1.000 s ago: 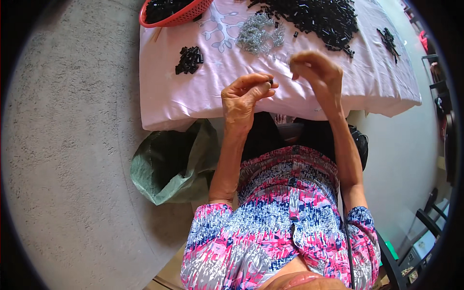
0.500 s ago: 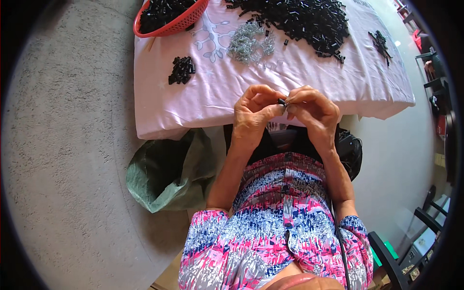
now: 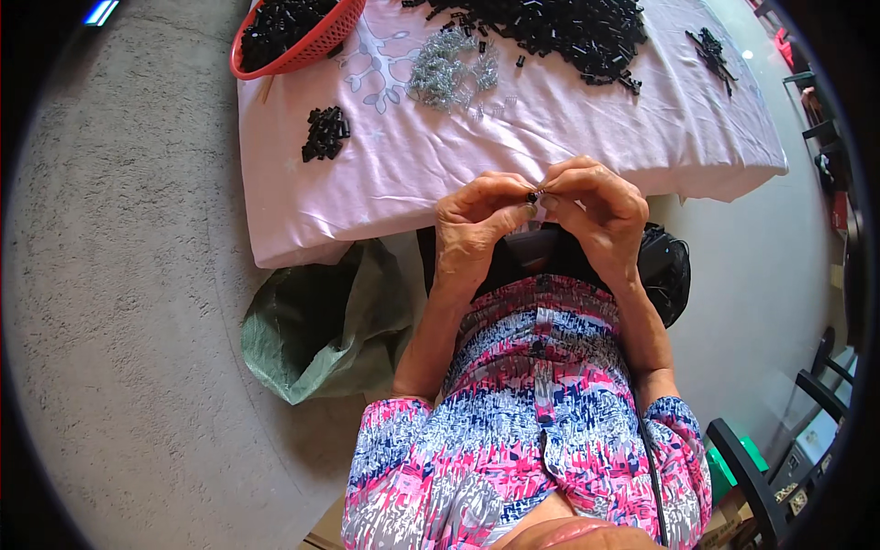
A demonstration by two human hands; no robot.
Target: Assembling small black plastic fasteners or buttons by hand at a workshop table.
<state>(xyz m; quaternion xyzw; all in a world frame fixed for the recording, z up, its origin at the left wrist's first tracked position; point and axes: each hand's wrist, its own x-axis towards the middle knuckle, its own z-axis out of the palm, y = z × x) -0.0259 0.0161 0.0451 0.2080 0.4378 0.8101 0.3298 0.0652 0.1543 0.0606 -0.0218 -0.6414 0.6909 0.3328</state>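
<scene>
Left hand (image 3: 469,223): thumb and finger pinching a small black piece (image 3: 532,196) at the table's (image 3: 385,188) near edge. Right hand (image 3: 603,215): fingertips at the piece's right end; cannot tell what they grip. Any marking on the piece too small to read. Silvery pile (image 3: 440,75) mid-table; red basket (image 3: 316,46), left edge; smaller black pile (image 3: 325,134) nearer.

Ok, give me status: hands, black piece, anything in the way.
Left hand pinching black piece. Right hand right beside it, grip unclear. Silver pile beyond, not in the way.
</scene>
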